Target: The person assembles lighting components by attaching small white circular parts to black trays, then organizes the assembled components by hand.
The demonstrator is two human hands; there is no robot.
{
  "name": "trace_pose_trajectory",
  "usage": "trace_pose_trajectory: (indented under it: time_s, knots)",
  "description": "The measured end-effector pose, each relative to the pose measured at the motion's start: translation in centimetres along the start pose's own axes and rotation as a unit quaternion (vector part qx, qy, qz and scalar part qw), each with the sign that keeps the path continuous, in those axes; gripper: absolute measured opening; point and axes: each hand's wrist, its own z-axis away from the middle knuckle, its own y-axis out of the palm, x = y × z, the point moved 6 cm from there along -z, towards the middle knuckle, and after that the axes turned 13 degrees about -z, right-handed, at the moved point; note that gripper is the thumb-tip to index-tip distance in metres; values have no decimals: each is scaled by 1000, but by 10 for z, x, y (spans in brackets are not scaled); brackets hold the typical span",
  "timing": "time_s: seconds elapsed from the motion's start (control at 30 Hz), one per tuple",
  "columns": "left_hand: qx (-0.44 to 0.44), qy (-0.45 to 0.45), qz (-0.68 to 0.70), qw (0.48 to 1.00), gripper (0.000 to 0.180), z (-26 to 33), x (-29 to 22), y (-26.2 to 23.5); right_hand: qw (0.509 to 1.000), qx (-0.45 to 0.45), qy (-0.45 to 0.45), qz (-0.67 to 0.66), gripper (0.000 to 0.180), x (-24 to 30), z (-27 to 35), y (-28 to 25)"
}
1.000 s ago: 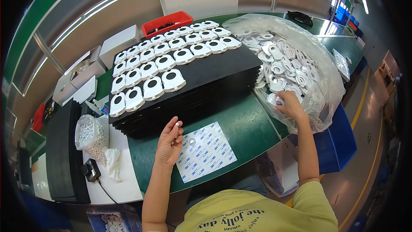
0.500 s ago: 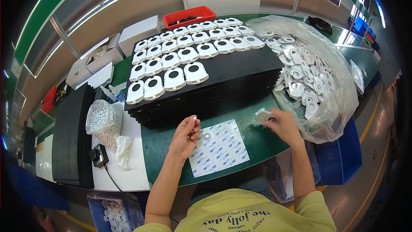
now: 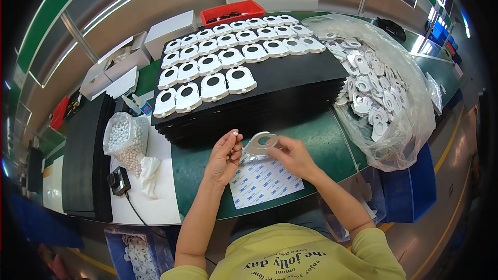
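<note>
My left hand (image 3: 223, 157) pinches a small white round piece (image 3: 235, 133) between thumb and forefinger, its other fingers curled in. Just right of it, my right hand (image 3: 293, 156) grips the edge of a flat white plastic plate (image 3: 261, 144) with a large round hole. The plate is held tilted above a sheet printed in blue (image 3: 267, 182) that lies on the green table. Beyond my hands, several rows of similar white plates (image 3: 212, 87) lie on a tall stack of black sheets (image 3: 290, 80).
At right, a clear plastic bag (image 3: 415, 140) holds many loose white plates. A bag of small white pieces (image 3: 124, 140) stands at left, beside a small black device with a cable (image 3: 119, 181). A red tray (image 3: 232, 12) sits behind the stack; a blue bin (image 3: 410, 189) stands below the table at right.
My right hand has brought its white plate leftward from near the clear bag to beside my left hand. My left hand stays in nearly the same place, still pinching the small piece.
</note>
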Motion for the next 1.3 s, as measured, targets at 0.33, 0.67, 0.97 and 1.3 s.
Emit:
trace_pose_trajectory:
  time_s: [0.33, 0.67, 0.97, 1.3]
  knots:
    - [-27, 21, 13, 999, 21, -2, -7, -10, 953, 55, -189, 228, 11, 4, 0, 27]
    - [-7, 21, -34, 999, 21, 3, -6, 4, 984, -80, -87, -135, 13, 14, -13, 3]
    - [-2, 0, -82, 997, 19, 6, -1, 19, 984, -54, -75, -152, 16, 20, -25, 10]
    - [56, -20, -64, 996, 20, 4, 9, 18, 983, -37, -50, -174, 14, 38, -22, 12]
